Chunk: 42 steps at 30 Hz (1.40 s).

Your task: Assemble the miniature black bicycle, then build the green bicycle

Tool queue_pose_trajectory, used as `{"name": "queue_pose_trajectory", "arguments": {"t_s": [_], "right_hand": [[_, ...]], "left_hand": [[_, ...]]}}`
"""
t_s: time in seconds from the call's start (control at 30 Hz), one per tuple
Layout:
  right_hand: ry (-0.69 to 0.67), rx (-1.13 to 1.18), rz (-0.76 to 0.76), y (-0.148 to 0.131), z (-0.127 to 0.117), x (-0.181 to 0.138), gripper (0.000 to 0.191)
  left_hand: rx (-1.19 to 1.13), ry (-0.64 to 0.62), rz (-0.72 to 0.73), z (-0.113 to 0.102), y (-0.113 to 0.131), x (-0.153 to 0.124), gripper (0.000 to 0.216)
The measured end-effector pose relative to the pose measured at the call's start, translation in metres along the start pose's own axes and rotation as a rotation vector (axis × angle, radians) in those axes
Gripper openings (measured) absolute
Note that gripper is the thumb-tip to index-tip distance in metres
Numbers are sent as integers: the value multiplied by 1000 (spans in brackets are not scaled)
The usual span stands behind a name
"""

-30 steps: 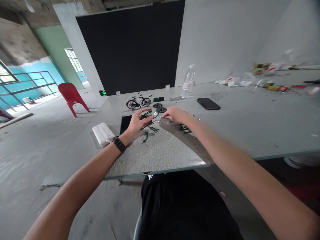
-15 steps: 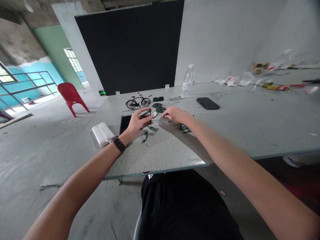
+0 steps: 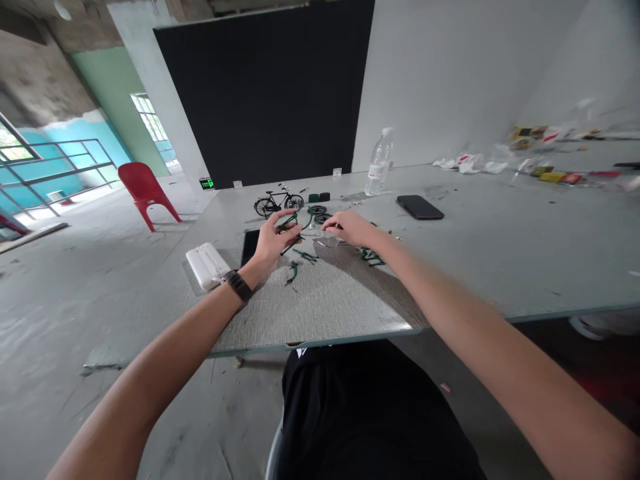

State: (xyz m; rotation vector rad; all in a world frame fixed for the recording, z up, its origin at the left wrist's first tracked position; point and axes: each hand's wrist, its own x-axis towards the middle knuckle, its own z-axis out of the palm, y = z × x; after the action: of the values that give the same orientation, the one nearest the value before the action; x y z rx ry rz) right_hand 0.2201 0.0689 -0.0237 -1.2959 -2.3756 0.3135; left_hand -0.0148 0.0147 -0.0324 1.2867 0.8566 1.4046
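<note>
A person's left hand (image 3: 271,241) holds a green frame (image 3: 289,226) just above the worktop (image 3: 330,307), nearer its left edge than its right, the fingers grasping its thin tubes. The right hand (image 3: 351,229) hovers beside it, fingertips drawn together above loose metal parts (image 3: 323,244); whether they pinch anything cannot be told. Two wheels (image 3: 319,210) lie beyond, toward the far edge, where a black model bike (image 3: 279,203) stands upright. Nearer the front edge lie green pieces (image 3: 293,272), while a green rack (image 3: 371,257) sits partly hidden by the right forearm. The likeliest mishap is a lost part: a brush of the fingertips could scatter the slim metal bits, and a low sweep of that forearm could drag the rack along. Too hard a squeeze might bend the frame.
</note>
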Motion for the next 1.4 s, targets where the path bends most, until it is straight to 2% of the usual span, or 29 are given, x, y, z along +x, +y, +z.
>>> {"name": "queue_pose_trajectory", "arguments": {"t_s": [0.1, 0.27, 0.4, 0.53, 0.67, 0.77, 1.1, 1.4], "right_hand": [[28, 112, 16, -13, -3, -3, 31], [1, 334, 48, -27, 3, -4, 37], [-29, 475, -1, -38, 13, -5, 41], [14, 602, -49, -55, 24, -6, 39], [84, 632, -15, -72, 32, -7, 35], [88, 670, 24, -79, 35, -8, 30], [114, 603, 78, -84, 35, -12, 32], [116, 572, 114, -91, 33, -14, 33]], "left_hand": [[-2, 104, 108, -7, -4, 9, 36], [87, 186, 250, -19, -9, 20, 34], [124, 213, 256, -21, -11, 20, 32], [252, 211, 328, -23, -15, 21, 33], [478, 221, 456, -26, -17, 21, 35], [557, 211, 515, -24, -16, 19, 36], [528, 182, 482, -20, -14, 14, 35], [645, 170, 498, -17, -7, 8, 34]]}}
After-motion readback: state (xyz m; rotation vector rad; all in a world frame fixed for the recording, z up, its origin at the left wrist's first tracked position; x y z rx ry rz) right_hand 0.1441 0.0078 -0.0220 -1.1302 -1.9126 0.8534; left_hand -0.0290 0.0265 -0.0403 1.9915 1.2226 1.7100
